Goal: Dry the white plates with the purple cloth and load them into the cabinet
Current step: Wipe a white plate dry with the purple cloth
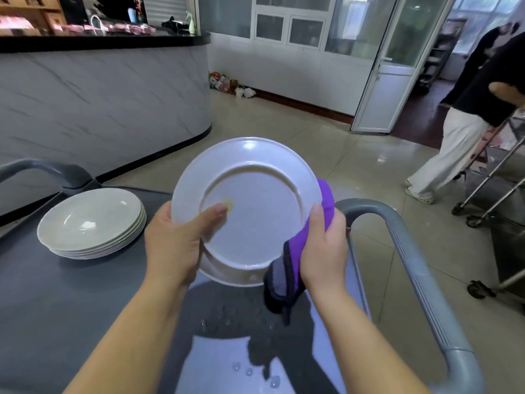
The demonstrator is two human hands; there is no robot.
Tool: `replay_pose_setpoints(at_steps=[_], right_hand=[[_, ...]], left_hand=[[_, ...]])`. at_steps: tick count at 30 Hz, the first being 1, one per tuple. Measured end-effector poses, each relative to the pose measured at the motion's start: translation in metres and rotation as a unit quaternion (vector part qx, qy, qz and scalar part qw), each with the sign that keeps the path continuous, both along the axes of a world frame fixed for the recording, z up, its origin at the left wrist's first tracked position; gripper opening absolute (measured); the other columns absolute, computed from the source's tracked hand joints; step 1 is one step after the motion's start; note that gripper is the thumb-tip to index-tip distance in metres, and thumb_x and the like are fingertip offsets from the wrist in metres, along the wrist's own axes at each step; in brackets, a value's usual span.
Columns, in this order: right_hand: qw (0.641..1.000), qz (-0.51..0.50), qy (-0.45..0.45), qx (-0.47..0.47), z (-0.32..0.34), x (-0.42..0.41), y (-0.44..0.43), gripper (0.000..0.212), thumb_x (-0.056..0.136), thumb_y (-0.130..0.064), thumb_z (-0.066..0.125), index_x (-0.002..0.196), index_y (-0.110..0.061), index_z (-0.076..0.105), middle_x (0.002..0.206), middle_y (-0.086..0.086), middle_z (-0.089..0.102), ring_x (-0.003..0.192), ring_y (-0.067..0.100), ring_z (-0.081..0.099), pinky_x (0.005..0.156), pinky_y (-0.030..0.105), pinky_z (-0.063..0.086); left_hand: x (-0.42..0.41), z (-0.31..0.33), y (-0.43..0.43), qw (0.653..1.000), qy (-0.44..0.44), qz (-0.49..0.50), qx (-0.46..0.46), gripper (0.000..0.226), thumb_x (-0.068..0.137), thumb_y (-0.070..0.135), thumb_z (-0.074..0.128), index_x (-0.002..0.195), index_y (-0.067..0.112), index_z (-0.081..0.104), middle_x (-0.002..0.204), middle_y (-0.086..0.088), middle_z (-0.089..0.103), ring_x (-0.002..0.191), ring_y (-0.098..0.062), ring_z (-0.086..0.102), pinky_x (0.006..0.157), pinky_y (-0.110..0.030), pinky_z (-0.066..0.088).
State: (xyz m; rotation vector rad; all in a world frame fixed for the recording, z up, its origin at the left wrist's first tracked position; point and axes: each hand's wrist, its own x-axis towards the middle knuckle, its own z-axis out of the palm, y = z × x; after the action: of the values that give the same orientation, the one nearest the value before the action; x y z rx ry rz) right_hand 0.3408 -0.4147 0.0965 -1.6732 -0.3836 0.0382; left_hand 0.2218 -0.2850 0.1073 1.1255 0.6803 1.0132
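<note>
A white plate point(255, 200) is held up, tilted toward me, above the grey cart top point(56, 302). My left hand point(176, 240) grips its left rim, thumb lying across the inner face beside a small yellow spot. My right hand point(324, 245) holds the purple cloth point(295, 251) against the plate's right rim; the cloth wraps behind the plate and its dark-edged end hangs down. A second plate edge shows just below the held one. A stack of several white plates point(91, 223) sits on the cart to the left.
Water drops lie on the cart top near me. Grey cart handles point(403, 251) curve at right and far left. A marble-fronted counter point(99, 103) stands at left. A person in white trousers point(454, 149) walks at right beside a metal trolley point(500, 211).
</note>
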Motion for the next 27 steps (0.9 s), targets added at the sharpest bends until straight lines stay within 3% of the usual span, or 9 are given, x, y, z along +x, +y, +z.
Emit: replay_pose_setpoints(at_steps=[4,8,12,16,19,23,27], right_hand=[[0.999,-0.026,0.005,0.031,0.006,-0.002,0.004,0.022,0.1,-0.039,0.041,0.091,-0.023,0.054,0.08,-0.012,0.059,0.072,-0.001,0.055,0.065,0.021,0.042],[0.998,0.012,-0.045,-0.043,0.037,0.019,0.001,0.033,0.1,-0.038,0.044,0.085,-0.011,0.056,0.074,-0.007,0.054,0.066,0.006,0.048,0.063,0.022,0.039],[0.994,0.02,-0.071,-0.085,0.044,0.015,0.004,0.033,0.098,-0.04,0.046,0.074,-0.019,0.051,0.069,-0.011,0.052,0.064,0.005,0.047,0.062,0.02,0.039],[0.992,-0.098,0.065,0.04,0.02,-0.013,0.018,0.034,0.099,-0.044,0.043,0.095,-0.016,0.061,0.087,-0.006,0.065,0.083,0.013,0.06,0.073,0.032,0.047],[0.983,-0.132,0.11,0.066,0.004,-0.027,0.026,0.035,0.099,-0.044,0.043,0.102,-0.015,0.062,0.094,-0.003,0.067,0.088,0.017,0.062,0.076,0.033,0.049],[0.994,-0.087,0.058,0.033,0.028,-0.006,0.016,0.035,0.098,-0.04,0.046,0.074,-0.015,0.05,0.071,-0.005,0.053,0.07,0.018,0.049,0.066,0.032,0.041],[0.994,-0.019,-0.065,-0.09,0.058,0.003,0.015,0.034,0.099,-0.039,0.046,0.075,-0.015,0.052,0.07,-0.005,0.052,0.063,0.008,0.045,0.053,0.013,0.036]], left_hand=[[-0.005,-0.002,0.008,0.999,0.024,-0.045,0.004,0.049,0.048,0.017,0.091,0.091,0.016,0.068,0.089,-0.008,0.075,0.086,-0.03,0.071,0.077,-0.043,0.059],[-0.016,0.001,0.025,0.989,0.054,-0.139,0.011,0.052,0.037,0.038,0.083,0.083,0.018,0.071,0.077,-0.005,0.074,0.068,-0.023,0.069,0.052,-0.031,0.054],[-0.015,0.006,0.037,0.996,0.027,-0.082,0.031,0.04,0.038,0.033,0.086,0.072,0.019,0.07,0.073,-0.006,0.071,0.068,-0.028,0.067,0.067,-0.045,0.056],[-0.008,0.003,0.021,0.999,-0.025,-0.04,0.006,0.032,0.057,0.023,0.084,0.083,0.017,0.065,0.074,-0.001,0.072,0.068,-0.019,0.068,0.063,-0.037,0.054],[-0.004,0.0,0.01,0.996,-0.065,-0.044,-0.051,0.034,0.065,0.018,0.081,0.093,0.017,0.062,0.09,-0.007,0.072,0.082,-0.025,0.07,0.072,-0.042,0.056],[-0.011,-0.005,0.026,0.989,-0.051,-0.136,-0.02,0.042,0.057,0.017,0.081,0.097,0.016,0.069,0.092,-0.009,0.075,0.081,-0.025,0.071,0.066,-0.036,0.057],[-0.016,-0.001,0.038,0.99,-0.051,-0.126,-0.027,0.05,0.048,0.017,0.084,0.093,0.012,0.063,0.083,-0.007,0.072,0.072,-0.023,0.069,0.055,-0.03,0.055]])
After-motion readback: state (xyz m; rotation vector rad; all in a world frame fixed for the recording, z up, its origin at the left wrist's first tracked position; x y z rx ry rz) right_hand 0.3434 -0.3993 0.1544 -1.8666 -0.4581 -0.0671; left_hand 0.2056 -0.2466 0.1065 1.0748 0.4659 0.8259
